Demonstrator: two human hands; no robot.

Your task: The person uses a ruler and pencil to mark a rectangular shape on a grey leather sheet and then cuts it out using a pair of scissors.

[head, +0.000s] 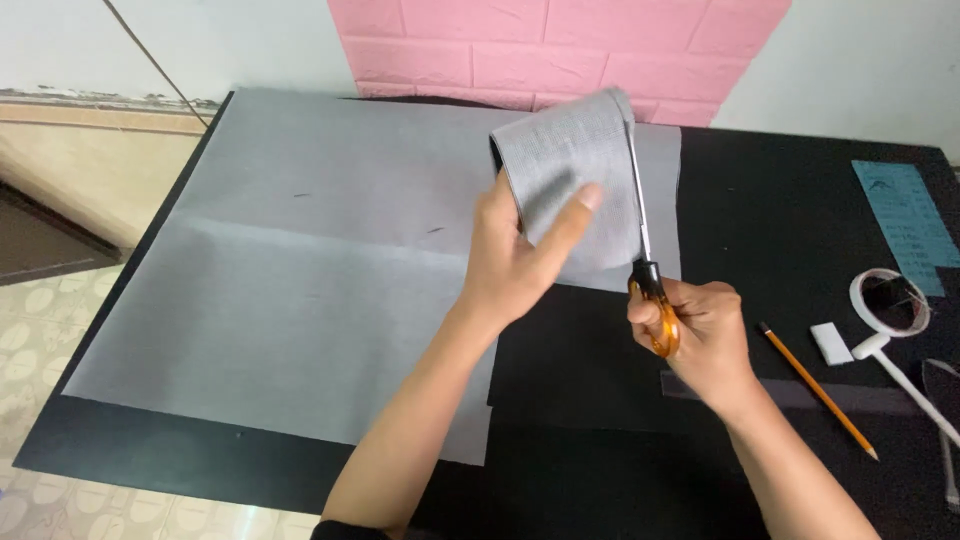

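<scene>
A black table (800, 200) stands against a white wall with a pink brick-pattern panel (560, 45), and a large grey sheet (300, 290) covers most of its left half. The left hand (515, 255) is closed on a curled grey fabric piece (565, 160), thumb laid across the front and fingers behind, lifting it off the table; the right hand (700, 330) is wrapped through the orange handles of the scissors (645, 230), whose blades run up the piece's right edge; whether the blades are parted cannot be told from this angle. The piece is held in the air with only one hand's pinch to steady it; it could sag or twist, and the cut would likely wander off line; the thumb lies close to the blades, so a slip might nick it. Well to the right lie a pencil (818, 390), a white eraser (831, 343), a white-framed magnifier (890, 305) and a blue paper (910, 220), apart from the work.
</scene>
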